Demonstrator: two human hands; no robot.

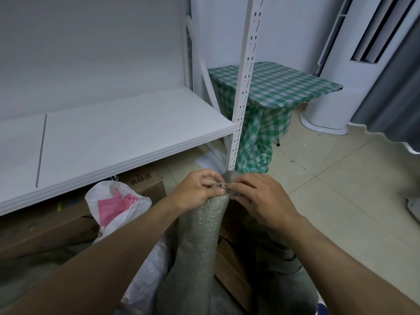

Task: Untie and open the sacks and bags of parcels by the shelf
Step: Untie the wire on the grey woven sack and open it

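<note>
A grey-green woven sack (200,244) stands upright in front of me, its neck bunched and knotted at the top. My left hand (197,189) grips the neck just under the knot, fingers curled round it. My right hand (259,196) pinches the knot (223,185) from the right side. Both hands touch at the knot. A white woven bag (136,201) with pink parcels showing in its open mouth sits to the left, under the white shelf (127,133).
Cardboard boxes (147,183) lie on the floor under the shelf and beside the sack. The shelf's perforated white post (243,87) rises just behind my hands. A table under a green checked cloth (281,85), a white standing unit (341,76) and a grey curtain stand at the right.
</note>
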